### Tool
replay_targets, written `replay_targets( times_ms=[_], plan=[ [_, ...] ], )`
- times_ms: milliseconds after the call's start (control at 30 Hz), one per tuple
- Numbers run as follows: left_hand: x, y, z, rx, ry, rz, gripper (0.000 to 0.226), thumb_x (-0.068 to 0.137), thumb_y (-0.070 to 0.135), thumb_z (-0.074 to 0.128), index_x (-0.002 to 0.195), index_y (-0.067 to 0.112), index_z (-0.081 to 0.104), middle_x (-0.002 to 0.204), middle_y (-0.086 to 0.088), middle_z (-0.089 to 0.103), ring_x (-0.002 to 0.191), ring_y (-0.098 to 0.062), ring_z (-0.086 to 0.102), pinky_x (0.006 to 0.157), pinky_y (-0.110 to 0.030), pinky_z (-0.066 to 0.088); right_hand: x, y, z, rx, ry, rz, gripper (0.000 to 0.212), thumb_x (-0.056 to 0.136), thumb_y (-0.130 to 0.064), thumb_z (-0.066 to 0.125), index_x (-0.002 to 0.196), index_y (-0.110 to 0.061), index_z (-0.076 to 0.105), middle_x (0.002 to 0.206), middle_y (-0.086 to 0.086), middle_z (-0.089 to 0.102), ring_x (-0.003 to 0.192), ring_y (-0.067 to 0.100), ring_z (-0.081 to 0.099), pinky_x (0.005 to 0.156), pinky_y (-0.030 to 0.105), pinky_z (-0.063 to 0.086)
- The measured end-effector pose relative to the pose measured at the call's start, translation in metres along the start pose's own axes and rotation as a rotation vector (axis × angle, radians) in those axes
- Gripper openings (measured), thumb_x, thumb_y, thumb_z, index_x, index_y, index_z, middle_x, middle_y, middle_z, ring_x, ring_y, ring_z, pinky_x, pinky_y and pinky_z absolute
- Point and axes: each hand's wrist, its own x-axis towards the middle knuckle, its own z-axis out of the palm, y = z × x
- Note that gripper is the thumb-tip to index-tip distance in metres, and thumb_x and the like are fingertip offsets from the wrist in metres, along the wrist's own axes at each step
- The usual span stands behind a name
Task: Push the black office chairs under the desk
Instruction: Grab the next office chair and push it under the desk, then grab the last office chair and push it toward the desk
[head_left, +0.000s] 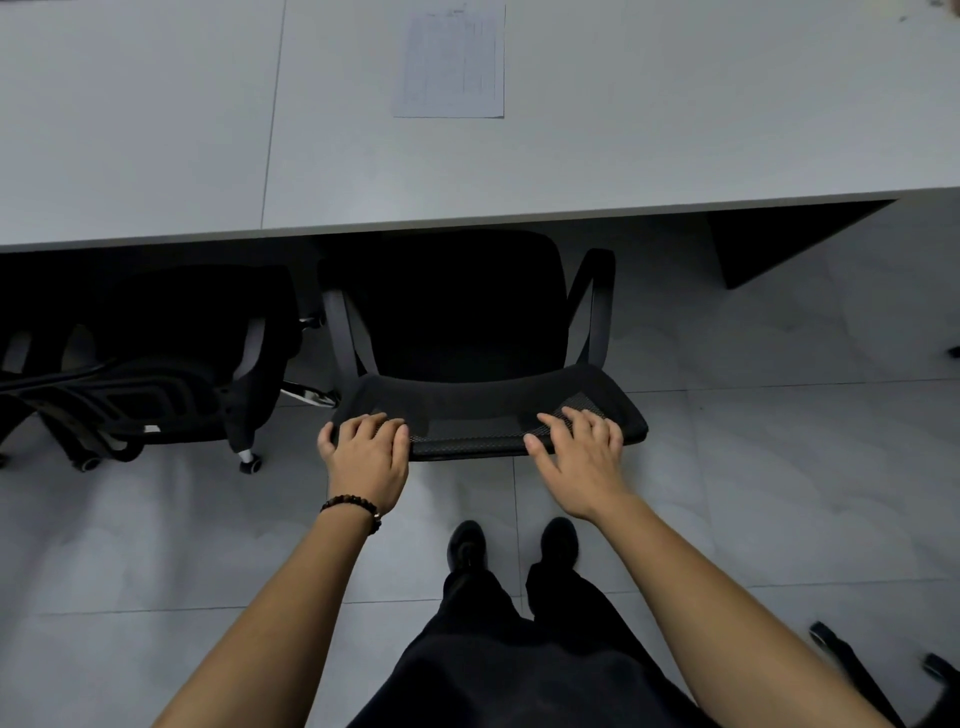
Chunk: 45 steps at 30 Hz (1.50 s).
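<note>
Person standing at the near edge of the table, facing it, with both hands on a black office chair. The left hand, with a beaded bracelet at the wrist, gripped the top of the backrest, its fingers curled over the rim and the thumb round the corner. The right hand rested on the same rim with the fingers spread and nearly straight, the thumb lying along the side away from the table; it pressed rather than clasped. The front of the seat lay in shadow beneath the table's near edge, while the armrests and backrest stood out from it, so this chair appeared only partly home and seemed to need a further push. A second chair, further along the table's edge to the person's left, sat about as far in and skewed; it probably needed straightening and pushing too. A black part well back from the table on the person's right might have belonged to a third chair, though too little showed to be sure. The table was pale grey, seamed in two panels, and bore a sheet of paper. The floor before it was of large light-grey tiles.
</note>
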Motion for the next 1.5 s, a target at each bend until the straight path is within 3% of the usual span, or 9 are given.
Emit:
replay_targets(
  times_ms=[233,400,600,733,900,1067,1233,1400,1500],
  plan=[
    [0.002,-0.002,-0.001,0.047,-0.025,0.017,0.044,0.097,0.041,0.024,0.116,0.032,0.063,0.126,0.007,0.06,0.125,-0.019,0.043,0.112,-0.047,0.009,0.0,-0.002,0.001,-0.015,0.002,0.012,0.065,0.096,-0.065,0.014,0.148,-0.033,0.035,0.158,0.007,0.028,0.146,0.027,0.014,0.118,0.044,0.002],
    [0.002,0.003,-0.006,-0.006,-0.065,0.001,0.041,0.098,0.042,0.028,0.121,0.032,0.06,0.132,0.007,0.056,0.129,-0.019,0.039,0.113,-0.047,0.006,0.0,0.002,-0.002,0.009,0.015,0.003,0.075,0.089,-0.07,0.007,0.147,-0.033,0.037,0.157,0.006,0.03,0.146,0.025,0.014,0.118,0.042,0.0],
    [-0.017,0.011,-0.034,-0.358,-0.031,0.054,0.029,0.095,0.031,0.049,0.12,0.021,0.06,0.122,0.003,0.062,0.121,-0.018,0.05,0.116,-0.044,0.01,-0.012,0.008,-0.018,0.154,0.028,-0.024,0.062,0.097,-0.055,0.04,0.15,-0.022,0.035,0.158,0.001,0.032,0.149,0.018,0.016,0.122,0.039,0.001],
    [-0.067,0.012,-0.036,-0.654,-0.056,0.008,0.037,0.095,0.029,0.053,0.13,0.02,0.052,0.126,0.009,0.052,0.124,-0.013,0.045,0.107,-0.037,0.035,-0.06,0.012,-0.017,0.513,0.076,0.048,0.059,0.097,-0.04,0.054,0.149,-0.025,0.033,0.151,-0.008,0.035,0.142,0.009,0.026,0.116,0.032,0.022],
    [-0.121,0.017,-0.021,-0.907,-0.309,-0.147,0.031,0.094,0.025,0.055,0.124,0.023,0.054,0.12,0.007,0.059,0.109,-0.004,0.055,0.087,-0.022,0.045,-0.152,0.033,0.022,1.001,0.143,0.458,0.046,0.094,-0.023,0.063,0.137,-0.022,0.048,0.135,0.0,0.055,0.114,0.007,0.056,0.081,0.001,0.041],
    [-0.121,0.042,-0.016,-0.761,-0.502,0.141,0.029,0.093,0.022,0.057,0.122,0.021,0.056,0.115,0.008,0.062,0.104,0.001,0.057,0.077,-0.01,0.042,-0.25,0.056,0.058,1.149,0.329,0.715,0.041,0.094,-0.024,0.062,0.134,-0.024,0.052,0.131,-0.004,0.059,0.109,-0.005,0.056,0.082,0.007,0.041],
    [-0.123,0.122,-0.04,-0.721,-0.585,0.428,0.027,0.093,0.019,0.055,0.119,0.025,0.054,0.114,0.006,0.062,0.105,-0.005,0.058,0.082,-0.019,0.043,-0.342,0.076,0.058,1.219,0.669,0.893,0.041,0.096,-0.028,0.059,0.136,-0.029,0.051,0.129,-0.013,0.058,0.107,-0.013,0.054,0.079,0.004,0.041],
    [-0.195,0.228,-0.056,-0.762,-0.624,0.694,0.028,0.092,0.02,0.057,0.119,0.026,0.054,0.113,0.001,0.063,0.102,-0.011,0.061,0.085,-0.027,0.047,-0.442,0.1,0.061,1.288,1.041,0.973,0.043,0.096,-0.027,0.058,0.137,-0.031,0.048,0.128,-0.021,0.055,0.106,-0.019,0.051,0.075,-0.001,0.04],
    [-0.27,0.284,-0.045,-0.76,-0.614,0.84,0.029,0.092,0.021,0.057,0.121,0.025,0.054,0.112,0.004,0.064,0.1,-0.006,0.061,0.083,-0.025,0.047,-0.506,0.124,0.08,1.3,1.21,0.978,0.043,0.095,-0.026,0.06,0.135,-0.033,0.049,0.129,-0.023,0.055,0.109,-0.012,0.054,0.082,0.008,0.044]
  ],
)
